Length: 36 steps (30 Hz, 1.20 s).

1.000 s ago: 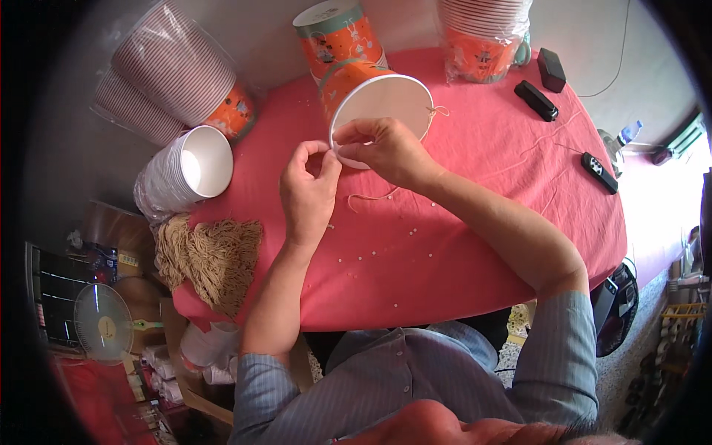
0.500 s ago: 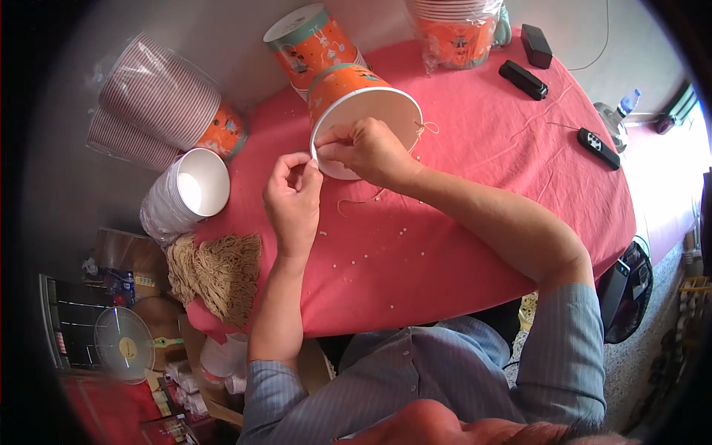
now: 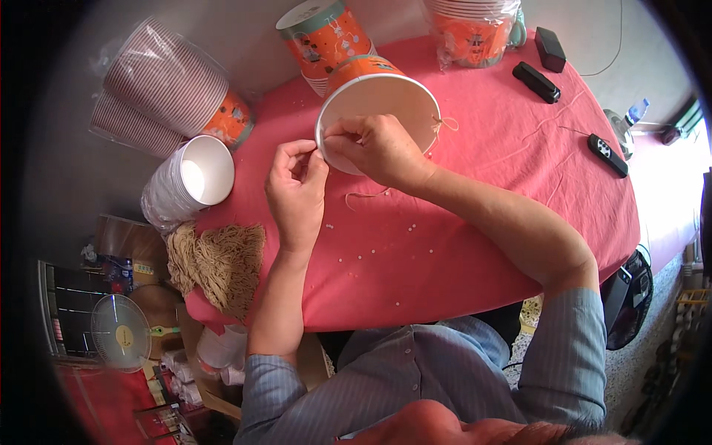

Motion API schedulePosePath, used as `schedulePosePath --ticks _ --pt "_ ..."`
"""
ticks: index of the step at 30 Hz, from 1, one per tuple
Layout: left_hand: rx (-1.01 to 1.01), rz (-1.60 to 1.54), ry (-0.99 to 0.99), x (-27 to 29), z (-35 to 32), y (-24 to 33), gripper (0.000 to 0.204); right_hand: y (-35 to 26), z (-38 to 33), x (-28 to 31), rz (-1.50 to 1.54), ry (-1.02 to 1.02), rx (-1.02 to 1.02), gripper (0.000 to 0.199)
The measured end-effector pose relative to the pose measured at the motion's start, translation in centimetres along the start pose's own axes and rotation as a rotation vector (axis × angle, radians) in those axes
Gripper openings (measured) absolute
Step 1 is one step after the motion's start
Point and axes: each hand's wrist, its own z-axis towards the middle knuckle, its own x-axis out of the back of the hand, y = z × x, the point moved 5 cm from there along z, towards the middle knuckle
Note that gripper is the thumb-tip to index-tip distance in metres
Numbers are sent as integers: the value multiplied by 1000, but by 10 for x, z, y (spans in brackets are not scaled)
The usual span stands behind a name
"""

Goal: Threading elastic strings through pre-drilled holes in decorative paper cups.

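Note:
An orange paper bucket (image 3: 400, 100) with a white rim lies tipped on the table, its mouth facing me. Against the left side of its rim my left hand (image 3: 298, 185) is closed in a pinch from outside. My right hand (image 3: 382, 152) reaches into the mouth, thumb and fingers pinched together near the same spot of the rim. Whatever thin thing the fingertips hold is too small to make out. A thin beige string is tied in a knot (image 3: 439, 127) at the right side of the rim. A loose string end (image 3: 367, 195) lies on the cloth below the bucket.
A pink cloth (image 3: 475, 230) covers the table, with small white bits scattered on it. Bagged bucket stacks (image 3: 167, 81) and white-mouthed buckets (image 3: 206, 170) stand left, above a beige string bundle (image 3: 222, 267). More buckets (image 3: 322, 37) stand behind. Black devices (image 3: 535, 81) lie right.
The whole view has shifted slightly, with the bucket and table things appearing a little to the right. Both hands keep their pinches at the left rim, and the fingers have barely moved.

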Motion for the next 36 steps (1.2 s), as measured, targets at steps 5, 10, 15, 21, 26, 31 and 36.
schedulePosePath --ticks 5,10,15,21,26,31,36 --pt "-30 -19 44 -4 1 2 16 4 0 -2 24 3 24 13" --pt "-27 -11 43 -2 0 2 18 3 -1 -1 53 7 18 13" --pt "0 24 6 -3 -1 2 20 4 -1 -2 39 2 -5 12" --pt "-6 49 37 3 5 2 21 -6 0 -3 20 -46 29 11" --pt "20 -70 94 20 16 -8 25 -25 1 -1 37 -143 92 8" --pt "147 -85 115 43 27 -20 35 -49 -5 -1 11 -278 106 10" --pt "290 -248 72 60 34 -21 45 -69 -11 -5 64 -618 234 17"
